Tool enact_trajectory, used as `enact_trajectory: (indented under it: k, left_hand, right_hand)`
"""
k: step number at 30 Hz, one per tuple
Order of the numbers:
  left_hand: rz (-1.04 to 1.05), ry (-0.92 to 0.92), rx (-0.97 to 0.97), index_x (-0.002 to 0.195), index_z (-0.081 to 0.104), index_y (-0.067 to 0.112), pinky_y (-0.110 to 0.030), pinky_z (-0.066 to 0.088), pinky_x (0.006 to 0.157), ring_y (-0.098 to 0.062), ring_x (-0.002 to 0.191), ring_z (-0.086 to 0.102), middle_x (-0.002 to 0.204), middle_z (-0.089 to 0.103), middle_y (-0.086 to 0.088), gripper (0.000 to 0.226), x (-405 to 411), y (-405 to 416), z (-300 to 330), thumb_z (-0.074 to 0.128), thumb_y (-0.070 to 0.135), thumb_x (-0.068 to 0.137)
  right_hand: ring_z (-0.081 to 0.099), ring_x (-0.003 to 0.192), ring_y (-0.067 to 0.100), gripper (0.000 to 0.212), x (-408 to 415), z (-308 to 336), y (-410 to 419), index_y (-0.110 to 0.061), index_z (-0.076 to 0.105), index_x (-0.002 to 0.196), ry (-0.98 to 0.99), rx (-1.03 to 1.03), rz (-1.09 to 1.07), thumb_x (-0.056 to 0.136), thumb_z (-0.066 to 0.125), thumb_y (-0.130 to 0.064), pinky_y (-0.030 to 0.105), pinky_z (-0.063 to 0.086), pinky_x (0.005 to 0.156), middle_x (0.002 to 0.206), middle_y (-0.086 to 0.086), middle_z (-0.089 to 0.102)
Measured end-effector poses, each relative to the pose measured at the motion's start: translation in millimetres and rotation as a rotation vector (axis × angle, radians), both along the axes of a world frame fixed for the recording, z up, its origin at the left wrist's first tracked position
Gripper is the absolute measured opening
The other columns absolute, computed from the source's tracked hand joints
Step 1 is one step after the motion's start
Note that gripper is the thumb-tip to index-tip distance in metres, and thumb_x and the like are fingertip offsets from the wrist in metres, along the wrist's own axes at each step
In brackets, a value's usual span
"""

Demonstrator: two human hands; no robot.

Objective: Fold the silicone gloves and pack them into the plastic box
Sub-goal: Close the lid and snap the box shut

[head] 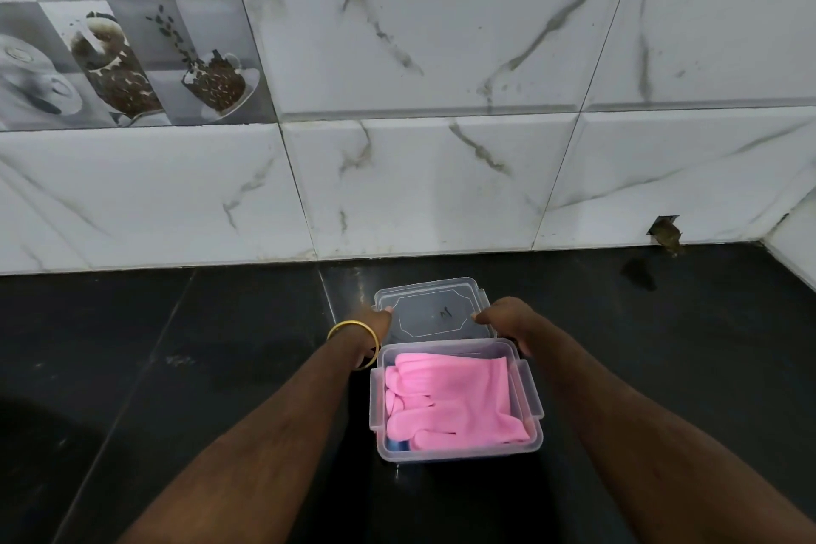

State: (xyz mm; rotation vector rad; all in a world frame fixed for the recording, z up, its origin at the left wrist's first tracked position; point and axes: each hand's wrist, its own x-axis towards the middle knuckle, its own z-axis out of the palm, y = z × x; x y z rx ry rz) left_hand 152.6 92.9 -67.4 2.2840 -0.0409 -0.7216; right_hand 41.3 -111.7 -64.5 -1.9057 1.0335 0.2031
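Fingers of left hand (pixel 375 319) and right hand (pixel 501 319) curled, pinching side edges of clear lid (pixel 435 314). Lid just behind open plastic box (pixel 527 393) on black table (pixel 176 367). Pink gloves (pixel 455 400) folded inside box. Gold bangle (pixel 353 340) on left wrist.

The dark polished stone worktop (pixel 176 367) lies bare along its left side and to the right of the clear plastic box (pixel 459 453), so a hand can pass freely there. The box sits near the middle, its mouth open but filled with folded pink silicone gloves (pixel 455 398). Behind it the clear plastic lid (pixel 432 314) stands between box and back edge, flanked by the left hand (pixel 375 325) and right hand (pixel 508 320). The white marble-patterned tiled wall (pixel 441 168) closes off the back edge.
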Motion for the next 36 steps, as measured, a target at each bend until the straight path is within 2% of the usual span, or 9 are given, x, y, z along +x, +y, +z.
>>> enact_trajectory:
  k: [5,8,13,17,19,21,27,31,36]
  left_hand:
    - [0.128,0.058,-0.16,0.134,0.049,-0.002,-0.045,0.044,0.104,-0.038,0.121,0.054,0.138,0.052,-0.021,0.06,0,0,8,0.052,0.042,0.093]
    - [0.198,0.015,-0.274,0.132,0.051,0.0,-0.051,0.046,0.101,-0.039,0.117,0.056,0.133,0.055,-0.021,0.069,-2,3,24,0.053,0.053,0.088]
    - [0.339,-0.066,-0.532,0.103,0.063,0.01,-0.04,0.051,0.082,-0.028,0.085,0.062,0.103,0.066,-0.016,0.071,-16,8,54,0.049,0.075,0.077]
    - [0.514,-0.015,-0.812,0.087,0.064,-0.005,-0.036,0.045,0.072,-0.024,0.071,0.055,0.076,0.06,-0.012,0.074,-29,14,74,0.05,0.068,0.083]
    - [0.602,0.028,-0.892,0.066,0.058,0.008,-0.033,0.044,0.067,-0.022,0.06,0.05,0.063,0.054,-0.006,0.057,-35,20,84,0.054,0.06,0.087]
    - [0.596,0.071,-0.943,0.07,0.057,0.01,-0.033,0.049,0.067,-0.019,0.058,0.053,0.064,0.057,-0.007,0.043,-43,28,96,0.062,0.049,0.087]
    - [0.468,-0.031,-0.886,0.082,0.061,0.002,-0.027,0.051,0.055,-0.023,0.064,0.056,0.08,0.062,-0.015,0.016,-70,48,109,0.076,-0.003,0.076]
    - [0.462,-0.077,-0.804,0.101,0.064,-0.003,-0.026,0.05,0.057,-0.021,0.062,0.056,0.086,0.064,-0.017,0.029,-87,57,103,0.076,-0.005,0.075]
    - [0.373,-0.145,-0.636,0.092,0.069,0.001,-0.017,0.049,0.046,-0.017,0.061,0.061,0.077,0.069,-0.009,0.024,-107,68,89,0.08,-0.003,0.071]
  right_hand:
    - [0.067,0.084,0.028,0.028,-4,10,4,0.006,0.064,0.106,-0.125,0.07,-0.051,0.085,0.073,-0.011,0.038,0.056,0.07,0.101,0.02,0.067]
    - [0.056,0.067,0.021,0.021,-11,26,7,0.002,0.062,0.093,-0.239,0.048,-0.074,0.084,0.074,-0.012,0.032,0.046,0.056,0.082,0.014,0.059]
    - [0.051,0.074,0.022,0.046,-21,60,18,0.003,0.067,0.091,-0.497,0.198,-0.234,0.091,0.066,-0.044,0.035,0.047,0.067,0.086,0.013,0.056]
    - [0.057,0.096,0.025,0.06,-30,79,22,-0.001,0.06,0.119,-0.72,0.442,-0.509,0.096,0.051,-0.055,0.043,0.052,0.096,0.103,0.008,0.059]
    - [0.063,0.098,0.026,0.05,-38,88,24,-0.004,0.062,0.106,-0.821,0.533,-0.597,0.097,0.053,-0.052,0.041,0.054,0.093,0.104,0.009,0.064]
    - [0.065,0.087,0.024,0.036,-46,94,27,-0.007,0.063,0.093,-0.883,0.57,-0.644,0.093,0.063,-0.043,0.038,0.056,0.084,0.095,0.007,0.065]
    - [0.068,0.102,0.035,0.033,-71,97,42,0.007,0.068,0.104,-0.847,0.419,-0.629,0.077,0.082,-0.006,0.052,0.052,0.1,0.11,0.024,0.071]
    - [0.066,0.09,0.027,0.025,-89,94,56,-0.004,0.067,0.099,-0.805,0.305,-0.604,0.078,0.079,0.001,0.046,0.057,0.093,0.104,0.018,0.07]
    - [0.067,0.081,0.018,0.033,-108,79,71,-0.001,0.066,0.112,-0.751,0.17,-0.521,0.08,0.076,0.003,0.032,0.059,0.074,0.092,0.007,0.069]
